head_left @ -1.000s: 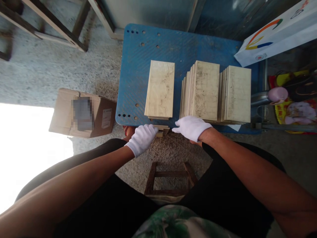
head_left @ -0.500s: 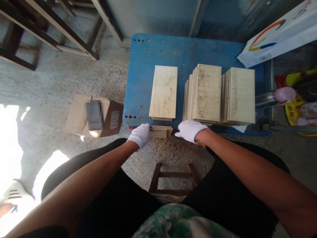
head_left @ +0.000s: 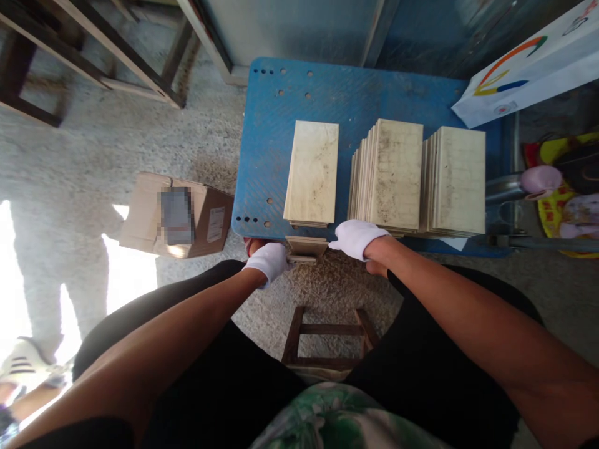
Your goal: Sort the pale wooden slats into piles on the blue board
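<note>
So, hands: the white-gloved left hand (head_left: 267, 264) and right hand (head_left: 358, 239) flank the small tile stack (head_left: 306, 247), one at each end, half-curled; grip unclear.
Tile stack: long axis left-right, bottom centre, at the near edge of the blue plastic pallet (head_left: 262, 156).
Nearby: larger tile stacks (head_left: 388, 174), long axes pointing away.
Writing: white bag (head_left: 524, 78), upper right, colourful logo, nothing readable.

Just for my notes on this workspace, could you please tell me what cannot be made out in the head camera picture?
In the head view:
- Carton: a blurred patch hides its printing.
- Small tile stack: the left hand hides one end.
- Printed bag: cut off by the top right corner.
- Shoe: cut off by the left edge, washed out by glare.
</note>
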Demonstrator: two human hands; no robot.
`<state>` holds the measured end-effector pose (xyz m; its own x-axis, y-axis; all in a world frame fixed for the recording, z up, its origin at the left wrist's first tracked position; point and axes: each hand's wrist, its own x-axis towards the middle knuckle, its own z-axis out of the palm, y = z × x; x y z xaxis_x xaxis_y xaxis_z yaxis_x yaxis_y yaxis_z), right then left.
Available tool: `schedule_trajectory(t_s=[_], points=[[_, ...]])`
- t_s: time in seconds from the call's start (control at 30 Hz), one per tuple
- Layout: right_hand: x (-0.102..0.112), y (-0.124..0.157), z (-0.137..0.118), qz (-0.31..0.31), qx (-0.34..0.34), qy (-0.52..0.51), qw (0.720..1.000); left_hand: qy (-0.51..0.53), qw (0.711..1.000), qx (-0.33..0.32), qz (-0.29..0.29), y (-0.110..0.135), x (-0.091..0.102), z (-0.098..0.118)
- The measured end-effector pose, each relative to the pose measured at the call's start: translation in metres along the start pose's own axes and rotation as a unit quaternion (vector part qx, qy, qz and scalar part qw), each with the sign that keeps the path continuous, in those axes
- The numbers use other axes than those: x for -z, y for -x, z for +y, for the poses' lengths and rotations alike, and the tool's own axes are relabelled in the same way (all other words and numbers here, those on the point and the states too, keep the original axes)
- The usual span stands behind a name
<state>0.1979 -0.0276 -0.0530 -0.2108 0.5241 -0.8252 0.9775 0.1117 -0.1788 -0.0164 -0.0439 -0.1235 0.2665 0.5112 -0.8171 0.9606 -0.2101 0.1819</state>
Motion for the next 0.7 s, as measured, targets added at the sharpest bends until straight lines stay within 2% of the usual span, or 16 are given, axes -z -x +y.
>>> schedule_trajectory(t_s=[0.27,0.5,0.7], points=[[0.001,0.002,0.001,0.000,0.001,-0.001,1.000,-0.035,0.997,-0.061,-0.032,-0.003,-0.010,-0.003],[0.001,0.000,0.006,0.020,0.003,-0.009,1.000,-0.039,0.996,-0.080,-0.029,-0.013,-0.024,-0.009],[0.002,0.002,0.007,0.027,0.004,-0.015,1.000,-0.025,0.997,-0.073,-0.020,-0.014,-0.011,0.000]])
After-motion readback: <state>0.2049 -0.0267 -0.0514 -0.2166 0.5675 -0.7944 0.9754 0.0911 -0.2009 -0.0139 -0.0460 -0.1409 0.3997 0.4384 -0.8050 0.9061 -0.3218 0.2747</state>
